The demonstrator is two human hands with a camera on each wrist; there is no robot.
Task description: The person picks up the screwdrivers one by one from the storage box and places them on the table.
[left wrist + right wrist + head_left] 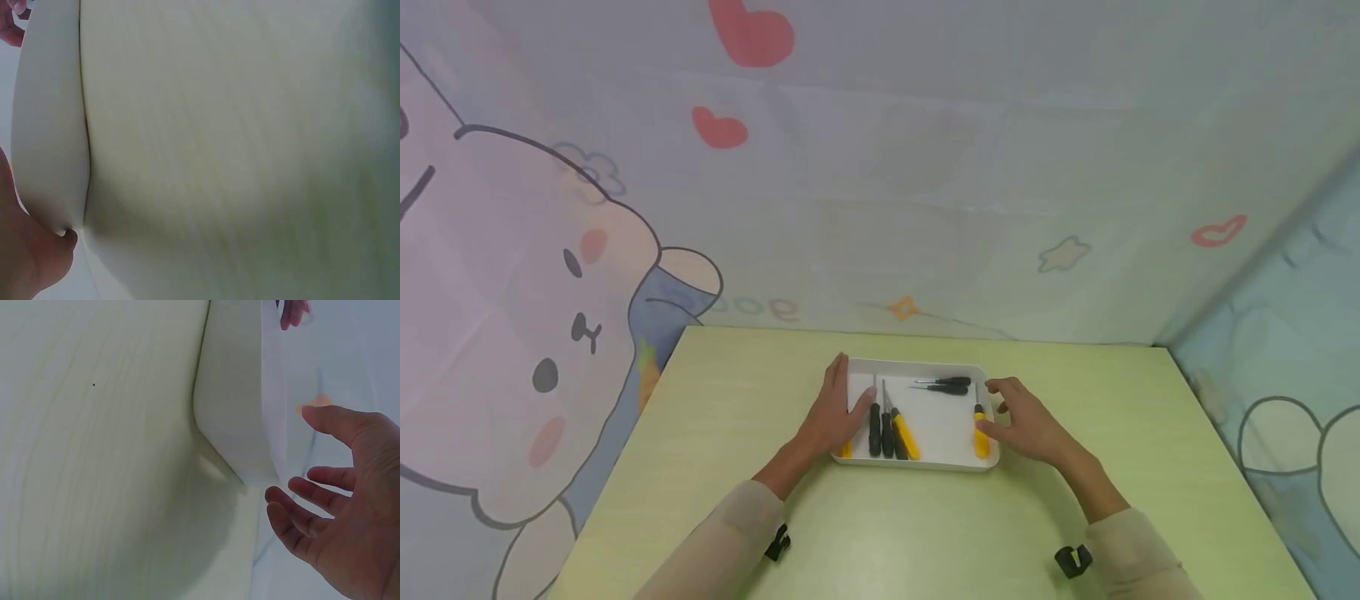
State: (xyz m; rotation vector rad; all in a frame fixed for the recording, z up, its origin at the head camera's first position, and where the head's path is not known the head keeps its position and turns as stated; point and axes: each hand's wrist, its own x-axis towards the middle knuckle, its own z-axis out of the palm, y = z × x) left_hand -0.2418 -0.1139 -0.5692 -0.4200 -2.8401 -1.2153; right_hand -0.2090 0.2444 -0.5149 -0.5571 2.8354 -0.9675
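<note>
A white rectangular tray (917,465) holds several screwdrivers. My left hand (835,417) grips the tray's left side, thumb over the rim and fingers along the outer wall. In the left wrist view, a fingertip (70,239) curls at the corner of the tray wall (53,112). Beside the right rim is my right hand (1026,421), its fingers spread and loosely bent; the right wrist view shows nothing in it (353,525). Its thumb overlaps a yellow screwdriver (982,442) in the head view. Black screwdrivers (875,429) and another yellow screwdriver (907,437) lie at the left.
Two small black screwdrivers (951,388) lie near the tray's back wall. The tray sits toward the back of a pale yellow-green table (917,533). Behind the table hangs a printed cloth (910,208), and another side cloth (1300,333) stands at the right.
</note>
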